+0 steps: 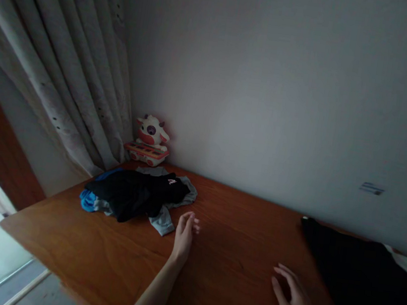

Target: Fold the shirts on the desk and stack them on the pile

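My left hand [185, 232] is over the middle of the wooden table, fingers loosely curled and apart, holding nothing. Just left of it lies a crumpled pile of clothes: a black garment [134, 193] with a small white logo on top, grey cloth [163, 221] and blue cloth [87, 200] showing from under it. My right hand [293, 297] is further right, thumb and fingers apart with nothing between them. Beside it, a black garment [367, 279] is spread out flat, with a strip of white cloth [404, 266] along its far edge.
A toy cow with a small keyboard [150, 140] stands in the back left corner of the table [231, 226]. A pale curtain [70, 55] hangs at the left, near a bright glass pane. The grey wall [273, 81] borders the table's back edge.
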Demonstrator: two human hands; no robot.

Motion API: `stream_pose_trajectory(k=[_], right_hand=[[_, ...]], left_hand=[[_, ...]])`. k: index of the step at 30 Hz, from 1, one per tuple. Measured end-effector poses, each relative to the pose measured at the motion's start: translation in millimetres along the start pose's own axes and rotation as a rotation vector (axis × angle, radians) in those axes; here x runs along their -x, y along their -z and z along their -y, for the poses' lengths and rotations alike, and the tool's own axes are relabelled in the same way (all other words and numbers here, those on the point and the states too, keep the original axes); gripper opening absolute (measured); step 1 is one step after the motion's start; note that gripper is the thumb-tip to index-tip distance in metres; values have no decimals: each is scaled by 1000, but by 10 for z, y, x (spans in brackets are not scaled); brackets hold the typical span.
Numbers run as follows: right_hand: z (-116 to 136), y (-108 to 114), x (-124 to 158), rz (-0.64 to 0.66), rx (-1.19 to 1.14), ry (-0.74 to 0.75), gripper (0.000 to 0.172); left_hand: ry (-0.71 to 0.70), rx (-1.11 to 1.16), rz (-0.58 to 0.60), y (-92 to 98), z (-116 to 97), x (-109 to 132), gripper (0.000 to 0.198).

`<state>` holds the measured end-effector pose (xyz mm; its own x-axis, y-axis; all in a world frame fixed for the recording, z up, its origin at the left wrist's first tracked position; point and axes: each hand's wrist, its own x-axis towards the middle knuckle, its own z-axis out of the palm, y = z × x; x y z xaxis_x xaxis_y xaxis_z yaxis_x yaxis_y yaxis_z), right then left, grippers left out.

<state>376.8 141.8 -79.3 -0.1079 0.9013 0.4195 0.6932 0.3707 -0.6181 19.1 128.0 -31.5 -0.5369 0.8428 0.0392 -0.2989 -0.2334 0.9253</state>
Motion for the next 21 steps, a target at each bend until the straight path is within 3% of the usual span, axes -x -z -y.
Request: stream_pose_trajectory(k=[7,12,17,21], right_hand=[[68,79,-6,49,2,26,42],[48,84,1,28,-10,62,40],[34,73,2,27,-17,67,38],[21,71,-2,46,-40,54,38]], left_hand=[[-94,-109,-52,35,-13,40,53],[-257,-451,90,52,-74,115,38],[-426,-949,167,280,-628,-131,19],[-461,-1317,116,570,-1154,-406,41]])
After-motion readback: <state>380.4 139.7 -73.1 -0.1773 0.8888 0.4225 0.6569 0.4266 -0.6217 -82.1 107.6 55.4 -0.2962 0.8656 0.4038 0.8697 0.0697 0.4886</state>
